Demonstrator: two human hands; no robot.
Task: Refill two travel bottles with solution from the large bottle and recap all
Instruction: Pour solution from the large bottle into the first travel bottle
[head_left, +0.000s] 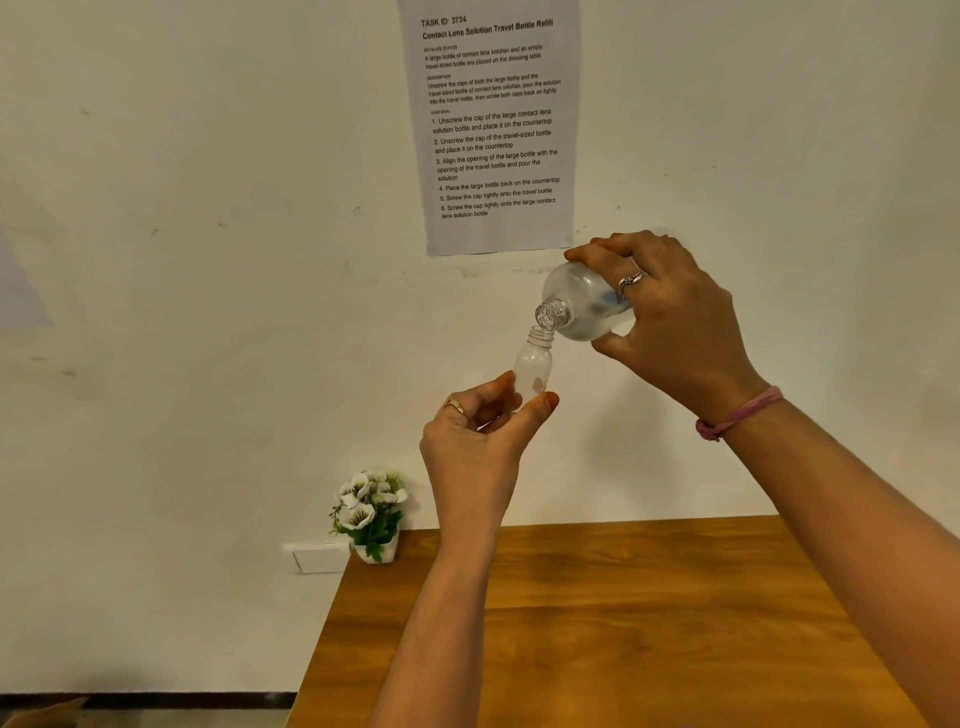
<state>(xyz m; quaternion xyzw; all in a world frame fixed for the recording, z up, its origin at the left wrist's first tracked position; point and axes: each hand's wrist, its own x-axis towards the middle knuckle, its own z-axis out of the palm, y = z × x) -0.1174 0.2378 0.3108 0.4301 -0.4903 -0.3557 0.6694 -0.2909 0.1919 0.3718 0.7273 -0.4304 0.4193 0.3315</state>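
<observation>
White wall fills most of the view, a printed task sheet taped high at centre, while a wooden table occupies the lower right with its left edge running diagonally down to the bottom of the frame. At the table's far left corner, against the wall, a small pot of white artificial flowers stands just beside a white wall socket. Above the tabletop and well clear of it, a person's left hand, a ring on one finger, pinches the base of a small clear travel bottle between thumb and fingers, holding it upright and uncapped. Directly over it, the right hand, wearing rings and a pink cord bracelet at the wrist, wraps around a large clear bottle tipped steeply down to the left, its threaded, capless mouth touching or just above the travel bottle's opening. Liquid shows pale inside the large bottle; the level in the small one cannot be made out. Both bottles hang in open air before the wall, below the sheet's lower edge, with bare tabletop beneath the forearms. No caps or second travel bottle appear in view.
</observation>
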